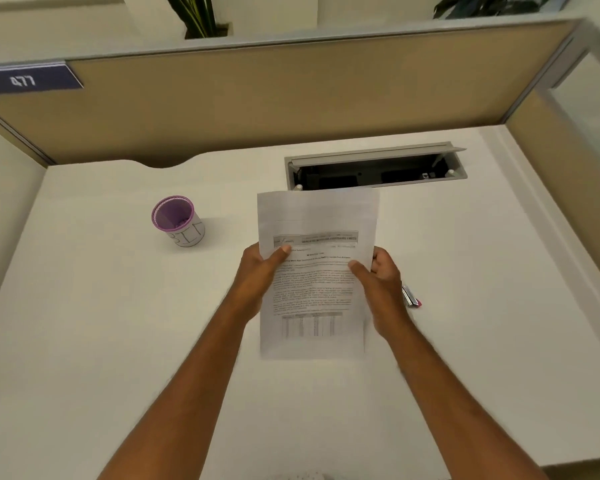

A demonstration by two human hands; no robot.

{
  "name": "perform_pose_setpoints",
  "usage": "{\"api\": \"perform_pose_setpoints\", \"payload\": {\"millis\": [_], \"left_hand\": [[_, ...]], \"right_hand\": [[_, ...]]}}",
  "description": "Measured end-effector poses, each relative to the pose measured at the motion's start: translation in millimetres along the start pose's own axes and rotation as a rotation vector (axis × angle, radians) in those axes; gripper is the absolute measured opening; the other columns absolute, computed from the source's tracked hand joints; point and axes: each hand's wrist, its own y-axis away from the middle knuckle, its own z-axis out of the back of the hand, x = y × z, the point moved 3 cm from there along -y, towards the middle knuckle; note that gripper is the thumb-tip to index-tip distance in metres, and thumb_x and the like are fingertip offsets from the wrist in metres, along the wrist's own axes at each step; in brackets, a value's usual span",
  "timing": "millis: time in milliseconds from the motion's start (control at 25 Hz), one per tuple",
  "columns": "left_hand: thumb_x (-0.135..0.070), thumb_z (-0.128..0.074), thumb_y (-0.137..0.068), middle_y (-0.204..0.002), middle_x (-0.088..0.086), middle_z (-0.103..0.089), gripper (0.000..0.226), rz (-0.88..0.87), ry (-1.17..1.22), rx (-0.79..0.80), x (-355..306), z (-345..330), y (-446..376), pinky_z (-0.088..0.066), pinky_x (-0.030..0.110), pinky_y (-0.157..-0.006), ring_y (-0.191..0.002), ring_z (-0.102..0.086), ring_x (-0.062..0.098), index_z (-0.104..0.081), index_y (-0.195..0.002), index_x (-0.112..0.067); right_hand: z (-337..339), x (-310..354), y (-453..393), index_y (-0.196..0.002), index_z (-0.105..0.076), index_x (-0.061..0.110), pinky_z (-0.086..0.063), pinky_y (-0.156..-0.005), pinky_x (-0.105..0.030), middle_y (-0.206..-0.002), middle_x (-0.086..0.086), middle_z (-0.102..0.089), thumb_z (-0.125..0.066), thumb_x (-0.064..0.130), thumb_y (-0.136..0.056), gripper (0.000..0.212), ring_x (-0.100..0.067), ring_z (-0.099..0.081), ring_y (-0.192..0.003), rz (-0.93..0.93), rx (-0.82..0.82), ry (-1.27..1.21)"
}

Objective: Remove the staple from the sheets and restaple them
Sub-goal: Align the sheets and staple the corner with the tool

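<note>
I hold printed sheets upright above the white desk, text facing me, a plain back sheet rising behind the front one. My left hand grips the left edge with the thumb on the front page. My right hand grips the right edge the same way. No staple is visible on the sheets. A small stapler, silver with a red tip, lies on the desk just right of my right hand, mostly hidden behind it.
A purple cup with a white label stands on the desk to the left of the sheets. An open cable hatch is set in the desk behind them. Tan partition walls close off the back and right.
</note>
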Motion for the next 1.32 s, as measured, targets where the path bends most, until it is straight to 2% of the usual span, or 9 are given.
{"api": "perform_pose_setpoints", "payload": {"millis": [160, 240, 320, 400, 600, 880, 1040, 1200, 1320], "left_hand": [[-0.029, -0.068, -0.097, -0.105, -0.012, -0.080, 0.022, -0.253, 0.019, -0.025, -68, 17, 4, -0.066, 0.033, -0.074, -0.097, -0.077, 0.014, -0.074, -0.105, -0.049], [-0.033, -0.069, -0.094, -0.109, -0.013, -0.078, 0.027, -0.386, 0.050, -0.004, -90, 24, 10, -0.064, 0.028, -0.075, -0.104, -0.074, 0.014, -0.071, -0.109, -0.055], [-0.039, -0.071, -0.090, -0.113, -0.010, -0.078, 0.029, -0.464, 0.097, 0.020, -96, 30, 15, -0.064, 0.031, -0.080, -0.108, -0.073, 0.017, -0.069, -0.115, -0.054], [-0.042, -0.075, -0.085, -0.112, -0.009, -0.078, 0.032, -0.441, 0.107, 0.031, -83, 29, 15, -0.064, 0.030, -0.079, -0.108, -0.073, 0.016, -0.070, -0.114, -0.053], [-0.025, -0.081, -0.086, -0.106, 0.000, -0.081, 0.024, -0.198, 0.099, -0.040, -22, 20, 10, -0.061, 0.028, -0.079, -0.106, -0.073, 0.026, -0.078, -0.109, -0.030], [-0.044, -0.080, -0.078, -0.108, -0.004, -0.080, 0.032, -0.266, 0.143, -0.008, -21, 22, 10, -0.062, 0.026, -0.076, -0.102, -0.074, 0.016, -0.077, -0.110, -0.042], [-0.032, -0.080, -0.083, -0.108, -0.002, -0.080, 0.026, -0.175, 0.133, -0.034, -7, 10, 11, -0.063, 0.037, -0.085, -0.105, -0.074, 0.023, -0.078, -0.106, -0.043], [-0.032, -0.078, -0.083, -0.109, -0.006, -0.080, 0.030, -0.211, 0.127, 0.006, -3, 11, 5, -0.063, 0.029, -0.080, -0.102, -0.075, 0.015, -0.077, -0.107, -0.049], [-0.032, -0.082, -0.083, -0.108, -0.005, -0.081, 0.026, -0.176, 0.118, -0.014, 1, 8, 5, -0.063, 0.030, -0.081, -0.103, -0.075, 0.019, -0.078, -0.105, -0.045]], "right_hand": [[-12, 80, 11, -0.109, -0.068, 0.026, -0.064, -0.077, -0.031, -0.107, 0.004, -0.078, -0.069, 0.029, -0.095, 0.014, -0.020, -0.076, -0.097, 0.227, 0.015, 0.017], [-16, 106, 25, -0.105, -0.068, 0.037, -0.063, -0.076, -0.025, -0.108, 0.008, -0.077, -0.069, 0.039, -0.093, 0.013, -0.016, -0.076, -0.098, 0.343, 0.016, 0.033], [-17, 115, 35, -0.106, -0.066, 0.043, -0.062, -0.075, -0.023, -0.108, 0.011, -0.076, -0.069, 0.045, -0.090, 0.016, -0.014, -0.075, -0.099, 0.417, 0.008, 0.023], [-17, 106, 40, -0.109, -0.066, 0.044, -0.061, -0.075, -0.021, -0.108, 0.012, -0.076, -0.071, 0.041, -0.089, 0.021, -0.013, -0.074, -0.101, 0.408, -0.001, 0.024], [-27, 53, 33, -0.109, -0.065, 0.028, -0.056, -0.075, -0.014, -0.106, 0.003, -0.075, -0.072, 0.004, -0.092, 0.030, -0.020, -0.071, -0.107, 0.155, -0.023, 0.021], [-15, 57, 32, -0.107, -0.067, 0.034, -0.056, -0.074, -0.011, -0.099, 0.018, -0.077, -0.075, 0.024, -0.086, 0.025, -0.001, -0.071, -0.098, 0.224, -0.039, 0.037], [-16, 36, 29, -0.107, -0.066, 0.031, -0.055, -0.072, -0.011, -0.102, 0.011, -0.076, -0.071, 0.009, -0.094, 0.026, -0.009, -0.072, -0.100, 0.133, -0.060, 0.057], [-11, 24, 24, -0.108, -0.067, 0.032, -0.055, -0.075, -0.010, -0.098, 0.017, -0.078, -0.070, 0.008, -0.095, 0.028, -0.001, -0.072, -0.096, 0.134, -0.080, 0.063], [-12, 17, 24, -0.113, -0.066, 0.029, -0.053, -0.073, -0.009, -0.104, 0.012, -0.076, -0.068, 0.007, -0.096, 0.028, 0.000, -0.071, -0.097, 0.109, -0.074, 0.074]]}}
